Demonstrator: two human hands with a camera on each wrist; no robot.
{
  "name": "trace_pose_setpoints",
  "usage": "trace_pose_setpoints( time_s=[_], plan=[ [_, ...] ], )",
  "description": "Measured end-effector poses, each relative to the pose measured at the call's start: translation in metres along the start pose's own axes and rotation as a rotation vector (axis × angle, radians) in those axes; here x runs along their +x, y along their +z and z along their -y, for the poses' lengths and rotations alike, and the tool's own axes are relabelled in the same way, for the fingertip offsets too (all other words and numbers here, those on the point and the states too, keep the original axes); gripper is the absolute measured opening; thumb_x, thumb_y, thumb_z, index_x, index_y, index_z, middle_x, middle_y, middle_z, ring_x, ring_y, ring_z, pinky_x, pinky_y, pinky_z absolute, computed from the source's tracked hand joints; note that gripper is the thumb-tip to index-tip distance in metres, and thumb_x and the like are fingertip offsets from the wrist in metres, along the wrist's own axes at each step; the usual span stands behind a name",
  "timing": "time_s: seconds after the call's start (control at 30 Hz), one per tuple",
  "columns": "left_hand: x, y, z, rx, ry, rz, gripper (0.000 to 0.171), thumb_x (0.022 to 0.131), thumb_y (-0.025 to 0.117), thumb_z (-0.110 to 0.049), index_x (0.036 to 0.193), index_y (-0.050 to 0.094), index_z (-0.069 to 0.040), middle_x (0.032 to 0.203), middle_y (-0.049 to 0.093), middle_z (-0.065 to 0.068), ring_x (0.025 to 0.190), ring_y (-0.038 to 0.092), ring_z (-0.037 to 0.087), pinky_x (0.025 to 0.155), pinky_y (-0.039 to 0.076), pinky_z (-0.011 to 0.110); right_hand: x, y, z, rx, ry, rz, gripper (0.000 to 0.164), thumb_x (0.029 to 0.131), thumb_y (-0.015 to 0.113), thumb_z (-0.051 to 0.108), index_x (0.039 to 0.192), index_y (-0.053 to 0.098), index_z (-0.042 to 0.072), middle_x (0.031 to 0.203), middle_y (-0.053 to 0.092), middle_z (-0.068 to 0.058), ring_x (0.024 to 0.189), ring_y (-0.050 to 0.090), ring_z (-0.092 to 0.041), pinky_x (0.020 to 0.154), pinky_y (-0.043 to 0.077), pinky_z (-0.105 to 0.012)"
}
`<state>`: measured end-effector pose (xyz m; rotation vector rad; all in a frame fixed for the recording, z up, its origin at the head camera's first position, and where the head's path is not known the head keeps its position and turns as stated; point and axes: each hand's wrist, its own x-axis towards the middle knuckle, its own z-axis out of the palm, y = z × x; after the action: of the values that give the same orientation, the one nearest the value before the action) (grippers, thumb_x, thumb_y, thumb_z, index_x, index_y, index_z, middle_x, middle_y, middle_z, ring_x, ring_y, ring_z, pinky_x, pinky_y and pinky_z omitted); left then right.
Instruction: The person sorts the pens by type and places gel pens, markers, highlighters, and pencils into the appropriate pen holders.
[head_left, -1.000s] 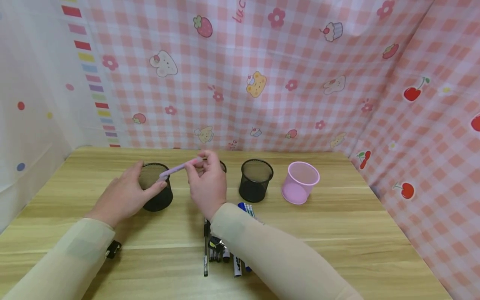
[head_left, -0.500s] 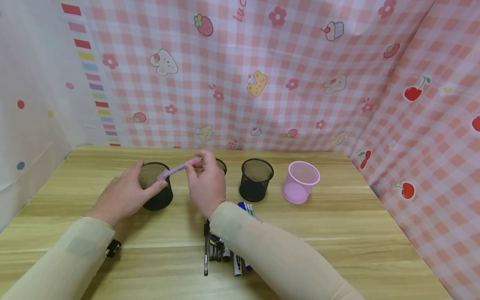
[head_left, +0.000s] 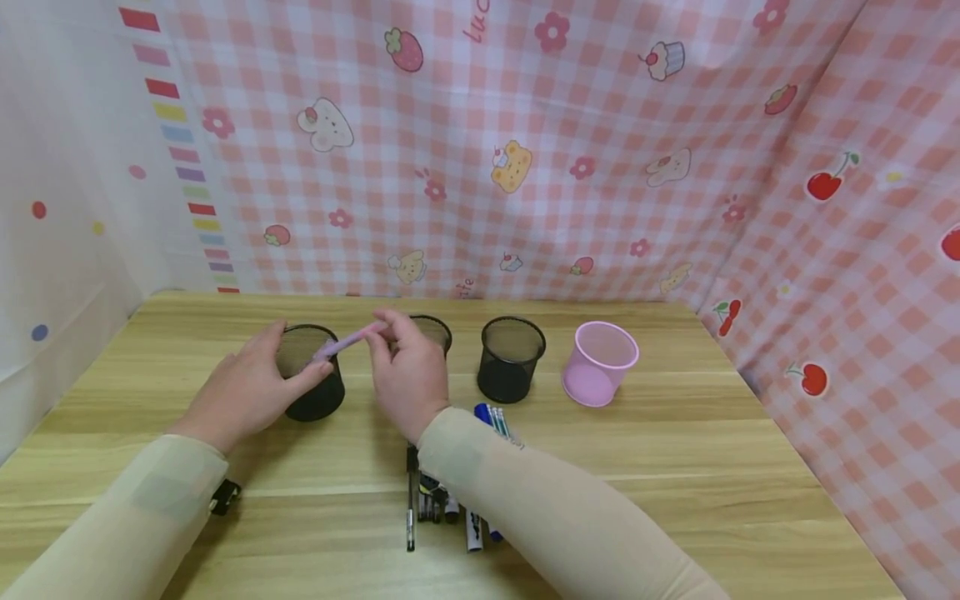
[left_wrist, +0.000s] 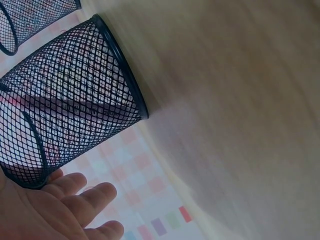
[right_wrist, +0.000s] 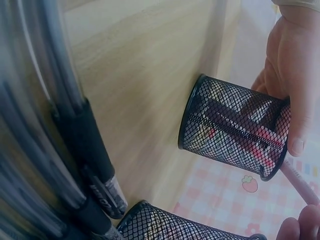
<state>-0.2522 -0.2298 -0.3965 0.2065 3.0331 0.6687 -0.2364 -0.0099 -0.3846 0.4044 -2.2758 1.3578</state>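
While right fingers (head_left: 397, 324) pinch a purple pen (head_left: 347, 342), left fingers (head_left: 272, 336) grip a black cup (head_left: 318, 402), its rim (head_left: 313, 326) clear of another cup (head_left: 438, 330).

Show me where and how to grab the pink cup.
I'd probably take the pink cup by its wall, just below the rim, coming from the person's right: it stands upright, its round wall offers opposite sides to pinch, and the nearest black cup stands on its left.

Pen (head_left: 345, 342): lilac, pinkish towards one end; cups (head_left: 318, 402): three black mesh, one pink; cloth (head_left: 450, 100): pink-and-white check, printed strawberries (head_left: 405, 52); tabletop (head_left: 675, 458): yellow-brown wood grain; sleeves (head_left: 570, 500): cream
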Motion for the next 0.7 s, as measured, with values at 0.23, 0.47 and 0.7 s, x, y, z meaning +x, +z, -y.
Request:
trace_pose_setpoints(
  time_s=[0.23,0.47,0.7],
  plan=[
    [0.0005,0.0006,0.0006,0.004,-0.005,0.007,0.120,0.095,0.041,-0.084,0.166,0.008,0.007,0.167,0.021,0.038,0.145,0.029,0.067,0.115,0.026,0.080,-0.0034,-0.0014,0.0000,-0.026,0.004,0.053,0.030,0.108,0.062,0.020,0.135,0.070,0.011,0.109,0.081,-0.002,0.064,0.054,0.000,0.061,0.046,-0.014],
    [-0.0003,-0.0007,-0.0006,0.003,-0.006,0.008,0.118,0.096,0.042,-0.083,0.166,0.009,0.007,0.167,0.021,0.038,0.145,0.029,0.067,0.115,0.028,0.080,-0.0051,-0.0011,0.0012,-0.027,0.049,0.132,0.034,0.109,0.059,0.023,0.140,0.068,0.011,0.115,0.080,-0.004,0.049,0.043,0.001,0.051,0.041,-0.016],
    [0.0004,-0.0003,0.0002,0.006,-0.003,0.001,0.118,0.096,0.042,-0.082,0.166,0.010,0.008,0.167,0.023,0.038,0.143,0.031,0.067,0.114,0.031,0.079,-0.0058,-0.0006,0.0041,-0.036,0.097,0.182,0.033,0.110,0.059,0.025,0.140,0.069,0.016,0.118,0.080,-0.001,0.052,0.047,0.001,0.054,0.044,-0.016]
  ],
)
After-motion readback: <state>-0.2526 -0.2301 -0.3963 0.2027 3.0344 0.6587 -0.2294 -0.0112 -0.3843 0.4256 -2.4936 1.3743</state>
